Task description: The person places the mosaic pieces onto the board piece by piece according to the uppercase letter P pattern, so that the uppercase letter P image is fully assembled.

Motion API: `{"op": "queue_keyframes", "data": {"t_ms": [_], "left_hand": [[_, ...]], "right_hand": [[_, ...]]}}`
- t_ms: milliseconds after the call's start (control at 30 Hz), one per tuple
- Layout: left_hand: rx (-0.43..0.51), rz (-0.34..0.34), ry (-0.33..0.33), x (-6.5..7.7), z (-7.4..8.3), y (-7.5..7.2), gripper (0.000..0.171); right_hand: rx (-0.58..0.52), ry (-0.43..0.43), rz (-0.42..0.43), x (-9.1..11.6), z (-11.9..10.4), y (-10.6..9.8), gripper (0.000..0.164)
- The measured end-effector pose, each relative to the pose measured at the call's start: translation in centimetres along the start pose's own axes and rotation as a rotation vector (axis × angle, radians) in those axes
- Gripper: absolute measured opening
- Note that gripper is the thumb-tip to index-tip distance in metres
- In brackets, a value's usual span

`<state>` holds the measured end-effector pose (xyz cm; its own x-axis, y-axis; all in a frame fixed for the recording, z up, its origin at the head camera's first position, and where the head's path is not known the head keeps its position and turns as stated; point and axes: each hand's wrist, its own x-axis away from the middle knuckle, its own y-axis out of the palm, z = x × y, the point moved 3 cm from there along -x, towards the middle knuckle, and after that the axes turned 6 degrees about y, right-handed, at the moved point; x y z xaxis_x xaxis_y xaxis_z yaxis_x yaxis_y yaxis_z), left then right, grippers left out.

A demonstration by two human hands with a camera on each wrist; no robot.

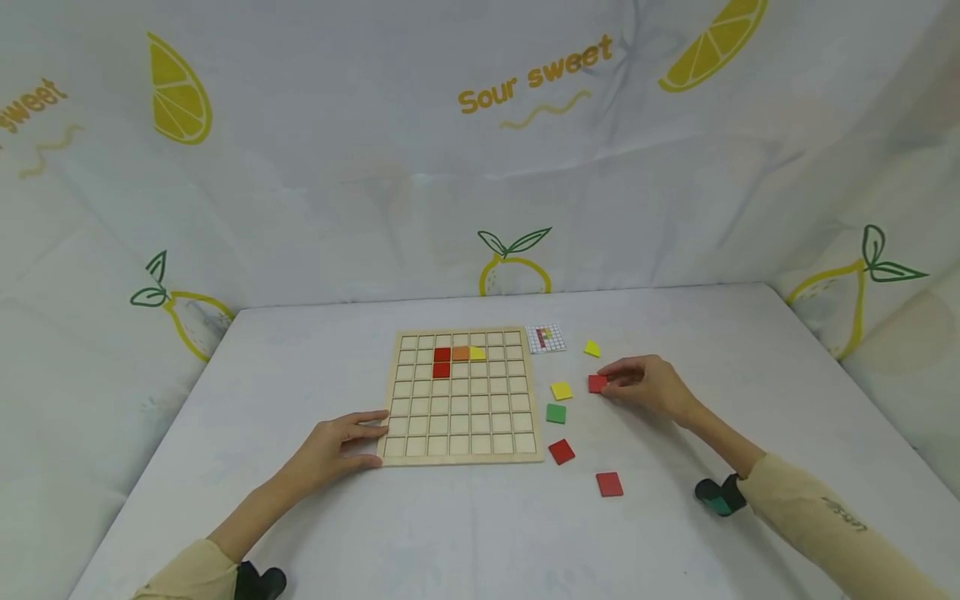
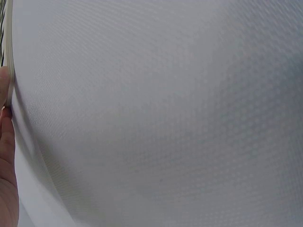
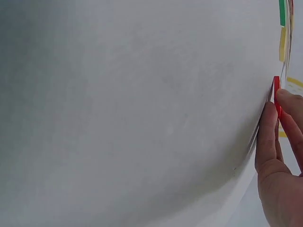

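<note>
A wooden grid board [image 1: 465, 459] lies on the white table. In its upper rows sit two red tiles [image 1: 442, 370], an orange tile [image 1: 461, 353] and a yellow piece [image 1: 477, 353]. My left hand [image 1: 333, 448] rests at the board's lower left edge, its outstretched fingertips and thumb touching the frame. To the right of the board, my right hand [image 1: 651, 388] pinches a red square tile [image 1: 597, 383] between thumb and fingers. The right wrist view shows this red tile [image 3: 277, 94] edge-on, close over the table.
A small printed pattern card [image 1: 546, 338] lies beside the board's upper right corner. Right of the board are a yellow cut-corner piece [image 1: 592, 348], a yellow tile [image 1: 561, 391], a green tile [image 1: 556, 413] and two loose red tiles [image 1: 562, 452]. A white printed cloth [image 1: 337, 167] hangs behind the table.
</note>
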<state>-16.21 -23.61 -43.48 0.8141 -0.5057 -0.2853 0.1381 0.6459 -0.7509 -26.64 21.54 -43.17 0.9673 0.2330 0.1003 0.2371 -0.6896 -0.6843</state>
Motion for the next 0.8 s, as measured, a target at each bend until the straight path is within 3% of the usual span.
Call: {"op": "queue_keyframes", "data": {"t_ms": [267,467,800], "left_hand": [[0.007,-0.016,-0.025,0.0,-0.1,0.1,0.046],[0.02,-0.026,-0.043,-0.1,-0.1,0.2,0.046],[0.018,-0.018,-0.033,0.1,-0.3,0.1,0.046]], "right_hand": [[0.01,-0.089,-0.062,-0.3,1.0,-0.8,0.032],[-0.077,-0.072,-0.106,0.0,1.6,-1.4,0.037],[-0.147,-0.028,-0.118,0.1,0.7,-1.5,0.041]]}}
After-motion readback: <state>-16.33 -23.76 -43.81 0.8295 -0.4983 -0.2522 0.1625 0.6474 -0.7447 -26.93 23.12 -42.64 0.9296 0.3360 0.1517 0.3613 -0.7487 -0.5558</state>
